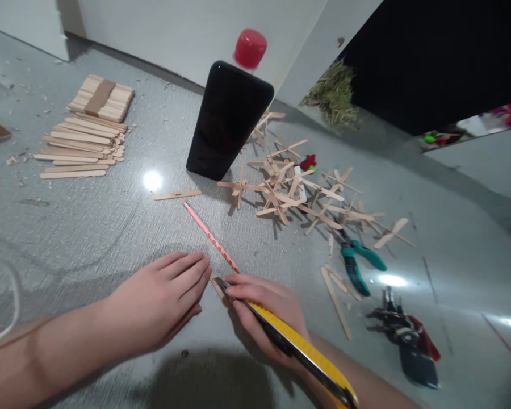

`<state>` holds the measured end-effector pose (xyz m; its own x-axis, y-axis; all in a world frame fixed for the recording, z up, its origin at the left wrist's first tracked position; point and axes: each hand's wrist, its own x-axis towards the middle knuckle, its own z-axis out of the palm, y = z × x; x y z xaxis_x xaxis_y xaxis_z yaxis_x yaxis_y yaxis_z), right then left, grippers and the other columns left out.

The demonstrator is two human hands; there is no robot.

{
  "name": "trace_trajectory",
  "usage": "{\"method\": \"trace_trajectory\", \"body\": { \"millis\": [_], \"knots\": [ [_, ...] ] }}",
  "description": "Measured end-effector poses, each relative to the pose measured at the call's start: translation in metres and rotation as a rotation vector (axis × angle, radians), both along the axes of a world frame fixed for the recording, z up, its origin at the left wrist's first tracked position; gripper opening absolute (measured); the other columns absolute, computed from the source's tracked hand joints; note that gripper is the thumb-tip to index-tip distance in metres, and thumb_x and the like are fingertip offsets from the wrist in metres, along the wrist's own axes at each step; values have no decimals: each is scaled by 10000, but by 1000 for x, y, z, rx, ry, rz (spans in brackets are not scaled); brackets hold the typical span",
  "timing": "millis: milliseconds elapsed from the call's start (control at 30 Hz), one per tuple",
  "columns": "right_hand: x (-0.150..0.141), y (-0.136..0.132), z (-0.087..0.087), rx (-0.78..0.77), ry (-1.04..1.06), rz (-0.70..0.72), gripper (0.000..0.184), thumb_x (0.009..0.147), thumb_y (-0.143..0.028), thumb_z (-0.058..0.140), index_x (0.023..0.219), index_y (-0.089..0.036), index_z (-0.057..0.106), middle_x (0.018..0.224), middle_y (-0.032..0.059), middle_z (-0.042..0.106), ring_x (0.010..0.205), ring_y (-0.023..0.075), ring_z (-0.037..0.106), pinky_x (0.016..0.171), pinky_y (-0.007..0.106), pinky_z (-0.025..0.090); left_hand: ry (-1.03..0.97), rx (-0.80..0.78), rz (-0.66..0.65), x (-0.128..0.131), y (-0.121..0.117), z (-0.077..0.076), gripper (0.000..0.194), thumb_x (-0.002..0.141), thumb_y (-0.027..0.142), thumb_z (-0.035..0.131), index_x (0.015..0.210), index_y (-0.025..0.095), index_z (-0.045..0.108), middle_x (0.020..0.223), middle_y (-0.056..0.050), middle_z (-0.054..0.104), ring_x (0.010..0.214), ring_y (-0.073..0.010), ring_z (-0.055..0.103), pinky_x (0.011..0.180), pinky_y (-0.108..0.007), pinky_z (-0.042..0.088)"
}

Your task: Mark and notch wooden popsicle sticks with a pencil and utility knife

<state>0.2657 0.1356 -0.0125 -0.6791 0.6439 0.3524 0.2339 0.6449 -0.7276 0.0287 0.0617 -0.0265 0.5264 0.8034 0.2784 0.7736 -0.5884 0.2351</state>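
Crossed pale-wood sticks point(287, 199) look done, loose flat wooden sticks point(83, 137) remain; the right hand point(275, 307) grips a yellow-and-black cutter point(302, 346), the left hand's point(162, 295) hold unclear.

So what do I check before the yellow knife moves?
1. Yellow knife gripped in the right hand: ok.
2. Left hand well clear of the blade: not ok, its fingertips are close.
3. Wooden stick at the blade held firmly: cannot tell.
4. Pink pencil away from the hands: not ok, one end is right by the right hand.
5. Pliers away from the blade: ok.
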Motion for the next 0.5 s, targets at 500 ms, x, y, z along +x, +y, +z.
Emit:
{"method": "trace_trajectory", "body": {
  "millis": [500],
  "knots": [
    [-5,-2,3,-71,15,49,234,887,-47,624,1020,-233,676,857,28,756,716,130,748,684,202,616,40,-66,21,2,-5,2,565,1078,511,446,1389,74,624,1424,-105,684,1359,-315,587,1146,-462,385]
  ]
}}
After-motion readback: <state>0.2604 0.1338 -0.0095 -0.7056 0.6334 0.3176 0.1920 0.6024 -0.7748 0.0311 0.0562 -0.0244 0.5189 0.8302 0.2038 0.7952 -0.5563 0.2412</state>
